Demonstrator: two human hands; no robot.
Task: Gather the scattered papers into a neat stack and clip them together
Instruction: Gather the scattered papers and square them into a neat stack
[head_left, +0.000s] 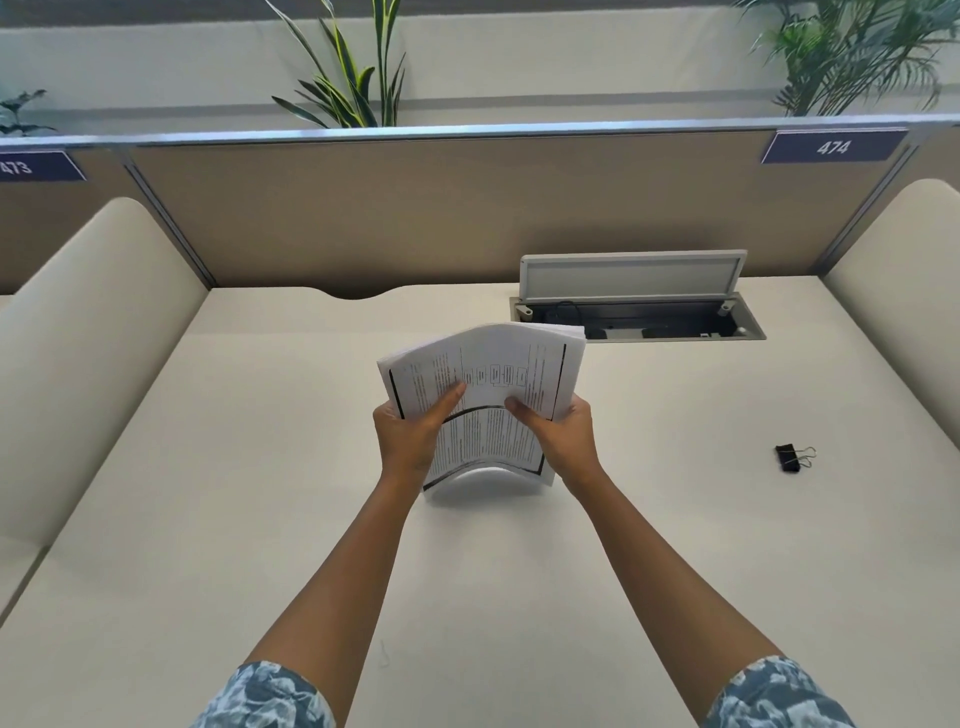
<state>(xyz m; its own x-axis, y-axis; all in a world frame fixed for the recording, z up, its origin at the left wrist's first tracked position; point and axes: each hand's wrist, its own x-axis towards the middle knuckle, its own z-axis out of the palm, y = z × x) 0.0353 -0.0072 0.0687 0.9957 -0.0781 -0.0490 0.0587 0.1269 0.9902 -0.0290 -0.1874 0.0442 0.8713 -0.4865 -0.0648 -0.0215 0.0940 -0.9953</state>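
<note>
Cream desk (208, 519), tan partition (363, 218) behind; papers (498, 364) upright mid-frame, long axis vertical, bowed; left hand (410, 431), right hand (561, 431) grip sides; clip (789, 457) right.

Papers (488, 395) upright on desk (260, 519) centre; binder clip (790, 458) well right; cable box (639, 312) behind.

One stack of papers (488, 400) is seen, gripped by two hands, the left hand (410, 434) and the right hand (558, 434). One binder clip (792, 457) is counted on the desk (208, 519). One open cable hatch (636, 301), two number plates and three plants are counted behind.
</note>
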